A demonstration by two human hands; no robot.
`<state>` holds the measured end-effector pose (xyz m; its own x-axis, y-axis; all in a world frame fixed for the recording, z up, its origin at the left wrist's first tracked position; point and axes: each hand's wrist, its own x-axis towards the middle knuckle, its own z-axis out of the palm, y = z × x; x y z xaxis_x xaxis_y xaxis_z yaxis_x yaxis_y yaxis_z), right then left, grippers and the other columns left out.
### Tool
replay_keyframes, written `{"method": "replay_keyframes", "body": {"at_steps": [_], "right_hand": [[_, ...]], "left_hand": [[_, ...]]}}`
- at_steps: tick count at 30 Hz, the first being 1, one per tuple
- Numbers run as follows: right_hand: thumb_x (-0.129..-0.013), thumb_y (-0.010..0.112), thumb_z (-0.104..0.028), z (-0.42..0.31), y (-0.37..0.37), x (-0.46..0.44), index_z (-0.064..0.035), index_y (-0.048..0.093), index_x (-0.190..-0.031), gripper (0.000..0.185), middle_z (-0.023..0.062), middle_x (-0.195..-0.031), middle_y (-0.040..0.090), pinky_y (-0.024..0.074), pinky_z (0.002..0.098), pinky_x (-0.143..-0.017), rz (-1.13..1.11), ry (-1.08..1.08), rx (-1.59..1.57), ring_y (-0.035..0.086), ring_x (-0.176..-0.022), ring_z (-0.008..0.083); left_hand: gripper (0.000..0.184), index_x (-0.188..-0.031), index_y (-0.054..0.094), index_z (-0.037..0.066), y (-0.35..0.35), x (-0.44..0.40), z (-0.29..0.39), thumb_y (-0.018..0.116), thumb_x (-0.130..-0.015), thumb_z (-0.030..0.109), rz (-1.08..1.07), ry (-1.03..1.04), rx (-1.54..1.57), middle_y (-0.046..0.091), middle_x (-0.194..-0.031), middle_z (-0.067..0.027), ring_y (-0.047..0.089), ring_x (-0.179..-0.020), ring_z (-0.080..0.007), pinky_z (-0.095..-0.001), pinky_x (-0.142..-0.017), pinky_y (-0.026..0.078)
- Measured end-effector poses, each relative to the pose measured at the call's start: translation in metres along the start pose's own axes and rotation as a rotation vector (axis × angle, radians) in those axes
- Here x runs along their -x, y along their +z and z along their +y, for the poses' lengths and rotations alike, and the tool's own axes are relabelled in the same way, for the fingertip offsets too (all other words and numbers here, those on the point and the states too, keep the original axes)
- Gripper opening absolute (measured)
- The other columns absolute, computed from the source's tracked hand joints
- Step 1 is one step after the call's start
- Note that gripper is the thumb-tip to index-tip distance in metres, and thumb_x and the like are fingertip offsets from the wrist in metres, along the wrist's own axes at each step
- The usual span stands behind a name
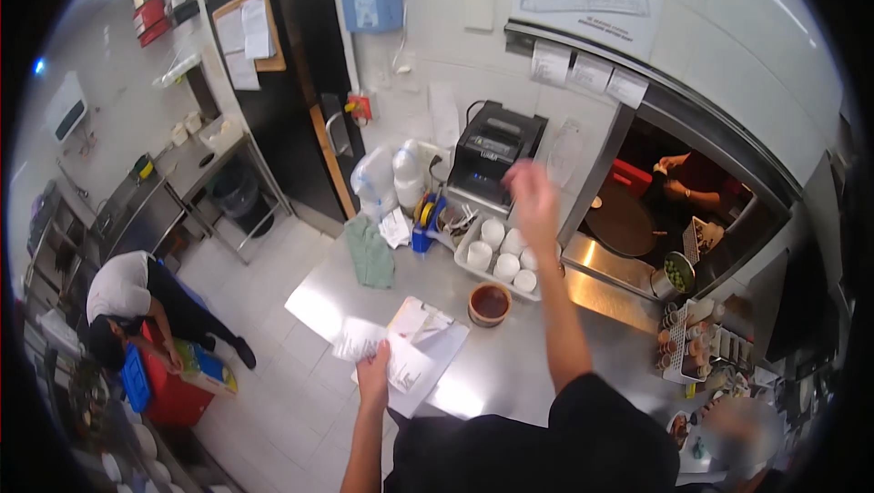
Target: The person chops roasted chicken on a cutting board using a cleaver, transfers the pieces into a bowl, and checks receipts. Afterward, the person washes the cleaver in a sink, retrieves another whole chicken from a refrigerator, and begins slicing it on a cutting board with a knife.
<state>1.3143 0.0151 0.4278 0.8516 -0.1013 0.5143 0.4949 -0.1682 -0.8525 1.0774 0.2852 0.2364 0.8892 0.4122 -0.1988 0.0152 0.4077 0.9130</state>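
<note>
My left hand (373, 369) is closed on printed order tickets (410, 364), held over the near-left part of the steel counter (523, 375). Beneath them lies a clipboard (424, 313) with more paper on it. My right hand (535, 197) is raised in front of the black receipt printer (497, 149); motion smears its fingers, so their position is unclear. Below that hand, a tray (473, 263) holds several white cups (507, 265). A round bowl of dark sauce (489, 304) stands near the tray.
A green cloth (368, 252) and a blue tape dispenser (423, 229) lie toward the counter's back left. Paper slips (590, 71) hang beside the pass window, where another person's hands (675, 176) show. At left, a person (137, 302) bends over a red cooler (173, 391).
</note>
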Motion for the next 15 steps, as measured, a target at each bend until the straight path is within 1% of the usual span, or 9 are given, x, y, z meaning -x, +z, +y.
{"method": "replay_keyframes", "body": {"at_steps": [1,3,4,6,7,8,10,13,15], "right_hand": [[-0.103,0.056,-0.019,0.019,0.014,0.047,-0.0023,0.065,-0.117,0.023,0.0067,-0.111,0.066,0.0493,0.0339,-0.092,-0.281,-0.131,-0.099,0.062,-0.108,0.0143],[-0.103,0.059,-0.022,0.003,0.046,0.118,-0.0023,0.062,-0.124,0.029,0.0064,-0.116,0.065,0.0486,0.0325,-0.096,-0.672,0.150,-0.198,0.061,-0.110,0.0152],[-0.103,0.060,-0.023,0.008,0.057,0.136,-0.0022,0.062,-0.125,0.031,0.0066,-0.117,0.065,0.0484,0.0319,-0.096,-0.723,0.198,-0.265,0.061,-0.111,0.0151],[-0.102,0.062,-0.026,0.016,0.091,0.162,-0.0021,0.060,-0.129,0.036,0.0070,-0.119,0.064,0.0480,0.0308,-0.098,-0.855,0.297,-0.415,0.060,-0.112,0.0148],[-0.100,0.065,-0.025,0.015,0.105,0.168,-0.0014,0.060,-0.128,0.037,0.0067,-0.117,0.064,0.0507,0.0290,-0.090,-0.873,0.352,-0.446,0.061,-0.106,0.0118],[-0.098,0.068,-0.022,0.026,0.120,0.176,-0.0008,0.063,-0.122,0.033,0.0042,-0.106,0.067,0.0510,0.0254,-0.079,-0.910,0.394,-0.461,0.062,-0.092,0.0085],[-0.096,0.071,-0.019,0.009,0.137,0.182,0.0007,0.065,-0.110,0.025,0.0007,-0.092,0.068,0.0489,0.0229,-0.071,-0.991,0.381,-0.373,0.060,-0.080,0.0058],[-0.097,0.069,-0.018,-0.006,0.172,0.191,0.0011,0.065,-0.100,0.020,0.0000,-0.085,0.068,0.0480,0.0213,-0.071,-0.896,0.373,-0.362,0.060,-0.079,0.0050],[-0.098,0.068,-0.017,-0.027,0.196,0.204,0.0010,0.065,-0.099,0.019,0.0006,-0.087,0.069,0.0474,0.0208,-0.068,-0.823,0.376,-0.530,0.060,-0.079,0.0041]], "left_hand": [[0.032,-0.121,0.063,-0.007,0.001,-0.003,0.008,0.064,-0.101,0.018,-0.053,0.048,-0.081,0.070,-0.109,-0.0093,0.065,-0.096,-0.0129,-0.0291,-0.081,0.053],[0.032,-0.121,0.064,-0.007,0.002,-0.015,0.026,0.065,-0.100,0.017,-0.165,0.078,-0.313,0.071,-0.109,-0.0095,0.064,-0.097,-0.0131,-0.0296,-0.083,0.053],[0.032,-0.122,0.064,-0.007,0.000,-0.018,0.034,0.066,-0.099,0.016,-0.217,0.055,-0.458,0.071,-0.111,-0.0096,0.064,-0.100,-0.0136,-0.0303,-0.085,0.053],[0.034,-0.125,0.064,-0.004,0.005,-0.015,0.053,0.068,-0.098,0.016,-0.343,0.169,-0.457,0.070,-0.115,-0.0084,0.064,-0.104,-0.0150,-0.0331,-0.089,0.053],[0.034,-0.126,0.063,-0.003,0.002,-0.016,0.059,0.068,-0.097,0.015,-0.357,0.223,-0.471,0.069,-0.116,-0.0081,0.064,-0.105,-0.0150,-0.0330,-0.089,0.053],[0.035,-0.126,0.062,-0.003,-0.003,-0.012,0.064,0.069,-0.097,0.015,-0.372,0.276,-0.487,0.068,-0.116,-0.0077,0.063,-0.106,-0.0149,-0.0329,-0.089,0.054],[0.034,-0.123,0.064,-0.002,-0.014,0.005,0.079,0.070,-0.096,0.017,-0.336,0.134,-0.451,0.071,-0.108,-0.0078,0.067,-0.097,-0.0130,-0.0300,-0.080,0.056],[0.032,-0.119,0.067,-0.002,-0.048,0.025,0.102,0.070,-0.096,0.020,-0.316,-0.168,-0.527,0.073,-0.097,-0.0061,0.069,-0.083,-0.0103,-0.0259,-0.069,0.056],[0.032,-0.116,0.069,-0.001,-0.077,0.048,0.104,0.071,-0.095,0.023,-0.145,-0.100,-0.438,0.073,-0.093,-0.0051,0.067,-0.075,-0.0087,-0.0236,-0.060,0.051]]}}
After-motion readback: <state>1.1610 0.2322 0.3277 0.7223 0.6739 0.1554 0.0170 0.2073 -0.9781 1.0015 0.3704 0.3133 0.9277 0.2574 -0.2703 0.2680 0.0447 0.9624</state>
